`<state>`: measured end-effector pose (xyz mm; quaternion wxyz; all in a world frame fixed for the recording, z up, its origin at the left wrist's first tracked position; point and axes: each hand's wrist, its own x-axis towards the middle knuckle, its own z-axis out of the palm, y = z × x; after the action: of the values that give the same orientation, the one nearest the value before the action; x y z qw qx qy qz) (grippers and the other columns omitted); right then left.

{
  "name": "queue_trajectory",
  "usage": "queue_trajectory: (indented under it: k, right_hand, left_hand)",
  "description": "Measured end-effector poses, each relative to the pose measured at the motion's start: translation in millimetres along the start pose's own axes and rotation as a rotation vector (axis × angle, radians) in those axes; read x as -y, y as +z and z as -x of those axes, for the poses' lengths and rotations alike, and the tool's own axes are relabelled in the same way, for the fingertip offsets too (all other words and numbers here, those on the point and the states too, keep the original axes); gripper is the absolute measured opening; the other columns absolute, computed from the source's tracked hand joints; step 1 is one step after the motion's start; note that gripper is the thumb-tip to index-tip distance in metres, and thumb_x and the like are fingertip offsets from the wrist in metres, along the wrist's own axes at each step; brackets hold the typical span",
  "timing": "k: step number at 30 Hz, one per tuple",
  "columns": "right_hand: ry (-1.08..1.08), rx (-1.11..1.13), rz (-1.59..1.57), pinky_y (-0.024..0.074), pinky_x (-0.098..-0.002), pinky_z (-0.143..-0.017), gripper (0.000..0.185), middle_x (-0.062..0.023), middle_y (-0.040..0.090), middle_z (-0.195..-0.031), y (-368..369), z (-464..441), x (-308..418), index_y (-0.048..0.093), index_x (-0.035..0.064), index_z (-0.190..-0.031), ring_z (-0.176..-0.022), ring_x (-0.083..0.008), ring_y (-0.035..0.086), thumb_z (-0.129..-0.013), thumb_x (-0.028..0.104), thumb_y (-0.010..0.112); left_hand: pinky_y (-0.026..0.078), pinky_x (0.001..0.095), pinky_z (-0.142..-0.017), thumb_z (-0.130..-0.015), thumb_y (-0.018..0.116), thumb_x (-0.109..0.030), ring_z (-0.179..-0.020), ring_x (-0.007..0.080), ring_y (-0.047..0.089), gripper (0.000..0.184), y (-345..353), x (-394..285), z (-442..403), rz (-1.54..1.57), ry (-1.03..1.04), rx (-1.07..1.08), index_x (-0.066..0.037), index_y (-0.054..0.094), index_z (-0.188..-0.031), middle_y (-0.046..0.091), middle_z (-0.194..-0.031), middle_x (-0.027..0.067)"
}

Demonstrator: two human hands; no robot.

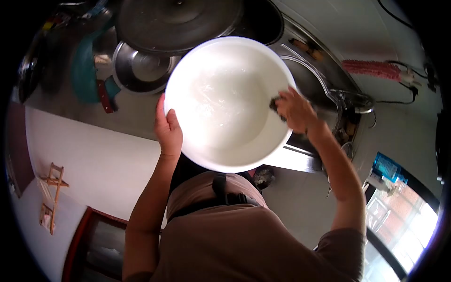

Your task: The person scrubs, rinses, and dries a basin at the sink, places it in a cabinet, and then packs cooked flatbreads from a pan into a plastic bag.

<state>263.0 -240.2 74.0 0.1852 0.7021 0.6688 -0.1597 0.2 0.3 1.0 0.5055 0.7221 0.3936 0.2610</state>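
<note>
A large white plastic basin (pixel 256 149) is held up in front of my body, its wet inside facing me. My left hand (pixel 169 130) grips the basin's left rim, thumb on the near side. At the right inner wall, my right hand (pixel 297 113) is closed around a dark, rough scouring pad (pixel 274 105). That hand is slightly blurred. Shiny streaks and a little water or suds show on the basin's bottom. Part of the pad is hidden under the fingers.
Behind the basin sits a big dark wok lid (pixel 181 21). To the left are a metal bowl (pixel 123 70), a red-handled knife (pixel 104 96) and a teal container (pixel 84 70) on the counter (pixel 136 113). A metal sink (pixel 324 110) lies right, a blue bottle (pixel 387 167) farther right.
</note>
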Motion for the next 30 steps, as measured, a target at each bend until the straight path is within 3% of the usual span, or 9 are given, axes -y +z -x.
queue_trajectory:
  k: [3, 5, 7, 11, 15, 19, 23, 27, 30]
  right_hand:
    - [-0.018, 0.015, -0.283, 0.0314, -0.0383, -0.102, 0.017, -0.0028, 0.060, -0.091, 11, 29, 50, 0.062, 0.0116, -0.080, -0.104, -0.0237, 0.051, -0.064, 0.007, 0.056]
    - [-0.004, -0.169, -0.655, 0.0377, -0.0387, -0.093, 0.016, -0.0070, 0.060, -0.089, 20, 35, 85, 0.057, 0.0084, -0.077, -0.098, -0.0269, 0.052, -0.062, 0.002, 0.056]
    - [-0.015, 0.046, -1.076, 0.0403, -0.0406, -0.092, 0.029, -0.0126, 0.057, -0.104, 6, 23, 114, 0.055, 0.0045, -0.085, -0.106, -0.0315, 0.050, -0.058, -0.006, 0.057]
    - [-0.183, 0.011, -1.288, 0.0437, -0.0368, -0.088, 0.031, -0.0164, 0.052, -0.111, -9, -40, 154, 0.055, 0.0043, -0.092, -0.103, -0.0351, 0.051, -0.063, -0.003, 0.062]
    - [-0.159, -0.328, -1.333, 0.0470, -0.0376, -0.080, 0.028, -0.0173, 0.051, -0.100, -22, -111, 178, 0.058, 0.0072, -0.093, -0.095, -0.0348, 0.053, -0.066, 0.001, 0.063]
    - [0.049, -0.701, -1.092, 0.0486, -0.0382, -0.079, 0.032, -0.0181, 0.051, -0.099, -37, -169, 167, 0.058, 0.0095, -0.095, -0.090, -0.0354, 0.055, -0.065, -0.001, 0.063]
    - [0.454, -0.796, -0.861, 0.0467, -0.0403, -0.080, 0.032, -0.0156, 0.050, -0.102, -19, -211, 113, 0.062, 0.0123, -0.095, -0.096, -0.0335, 0.051, -0.064, 0.004, 0.066]
    - [0.506, -0.622, -0.229, 0.0417, -0.0430, -0.081, 0.023, -0.0117, 0.050, -0.098, 25, -182, 64, 0.063, 0.0168, -0.093, -0.093, -0.0320, 0.049, -0.071, 0.011, 0.061]
    - [0.570, -0.446, -0.215, 0.0424, -0.0430, -0.081, 0.017, -0.0108, 0.050, -0.100, 40, -142, 56, 0.062, 0.0145, -0.089, -0.094, -0.0322, 0.049, -0.073, 0.010, 0.056]
  left_hand:
    - [0.045, 0.0310, -0.088, -0.090, 0.045, -0.002, -0.106, 0.0226, 0.055, 0.041, 1, 1, 3, 0.037, -0.036, -0.009, -0.005, 0.041, -0.131, 0.054, -0.120, 0.0154]
    - [0.043, 0.0297, -0.089, -0.091, 0.044, -0.002, -0.106, 0.0207, 0.054, 0.041, 2, 2, 3, 0.079, -0.001, -0.020, -0.006, 0.041, -0.132, 0.054, -0.120, 0.0144]
    - [0.042, 0.0291, -0.090, -0.092, 0.044, -0.004, -0.107, 0.0197, 0.053, 0.039, 3, 1, 4, 0.122, -0.015, -0.031, -0.006, 0.042, -0.131, 0.054, -0.121, 0.0134]
    - [0.039, 0.0282, -0.093, -0.095, 0.041, -0.011, -0.109, 0.0175, 0.051, 0.035, 3, 2, 0, 0.280, -0.049, -0.041, -0.005, 0.046, -0.129, 0.054, -0.122, 0.0108]
    - [0.036, 0.0299, -0.096, -0.097, 0.036, -0.020, -0.112, 0.0184, 0.048, 0.037, -2, -2, -2, 0.351, -0.167, -0.028, -0.001, 0.047, -0.127, 0.054, -0.122, 0.0109]
    - [0.034, 0.0313, -0.099, -0.098, 0.032, -0.024, -0.114, 0.0196, 0.047, 0.042, -6, -5, -2, 0.355, -0.092, 0.007, 0.003, 0.046, -0.127, 0.054, -0.121, 0.0123]
    - [0.042, 0.0287, -0.090, -0.095, 0.042, -0.012, -0.103, 0.0177, 0.054, 0.034, 3, 6, 0, 0.292, -0.094, -0.022, -0.002, 0.047, -0.127, 0.058, -0.115, 0.0117]
    - [0.044, 0.0276, -0.086, -0.093, 0.045, -0.009, -0.097, 0.0159, 0.057, 0.035, 0, 5, 1, 0.162, -0.018, -0.022, -0.004, 0.046, -0.128, 0.060, -0.112, 0.0110]
    - [0.044, 0.0273, -0.086, -0.093, 0.045, -0.009, -0.097, 0.0158, 0.056, 0.036, 1, 3, 1, 0.207, -0.038, -0.012, -0.004, 0.045, -0.129, 0.059, -0.114, 0.0111]
